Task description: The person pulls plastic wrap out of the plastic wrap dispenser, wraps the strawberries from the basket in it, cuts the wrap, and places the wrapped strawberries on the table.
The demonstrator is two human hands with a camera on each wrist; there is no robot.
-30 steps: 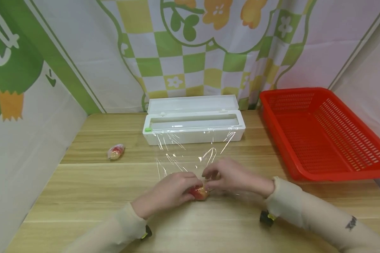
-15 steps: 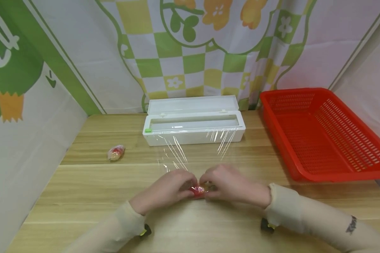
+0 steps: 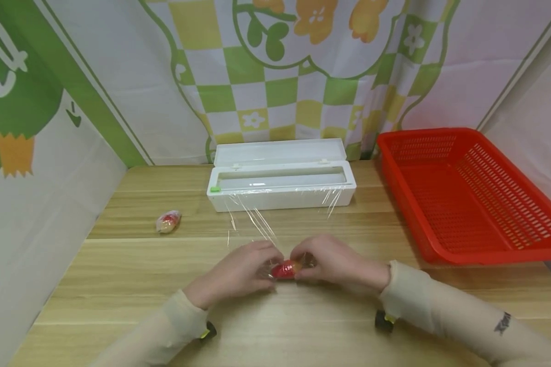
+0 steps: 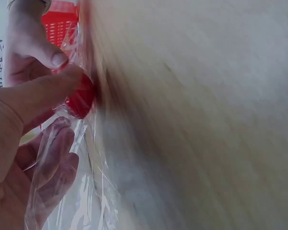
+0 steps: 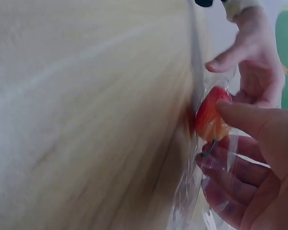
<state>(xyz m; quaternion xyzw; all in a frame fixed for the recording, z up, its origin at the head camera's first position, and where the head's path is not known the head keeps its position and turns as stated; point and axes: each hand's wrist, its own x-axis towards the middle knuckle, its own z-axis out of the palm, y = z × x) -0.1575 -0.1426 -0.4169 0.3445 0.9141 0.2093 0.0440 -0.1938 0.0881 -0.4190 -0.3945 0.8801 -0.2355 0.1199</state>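
In the head view, a small red-and-yellow fruit (image 3: 284, 269) lies between both hands at the end of a clear plastic wrap sheet (image 3: 250, 224). It tapers like a pear and has a thin dark stem in the right wrist view. My left hand (image 3: 239, 267) curls round its red end, with wrap among the fingers; the left thumb overlaps the fruit (image 4: 80, 100) in the left wrist view. My right hand (image 3: 332, 262) pinches the stem end, thumb on the fruit (image 5: 212, 117) and fingers behind the film. The sheet runs back to a white wrap dispenser (image 3: 282, 199) with its lid up.
A second red-and-yellow fruit (image 3: 168, 221), wrapped in film, lies on the left of the wooden table (image 3: 119, 285). On the right stands a red plastic basket (image 3: 433, 255). A patterned curtain (image 3: 280, 92) hangs behind the dispenser.
The right hand has come from over the film to the fruit's right end. Both hands have moved the fruit slightly away from the body, toward the dispenser, rolling it in the film.
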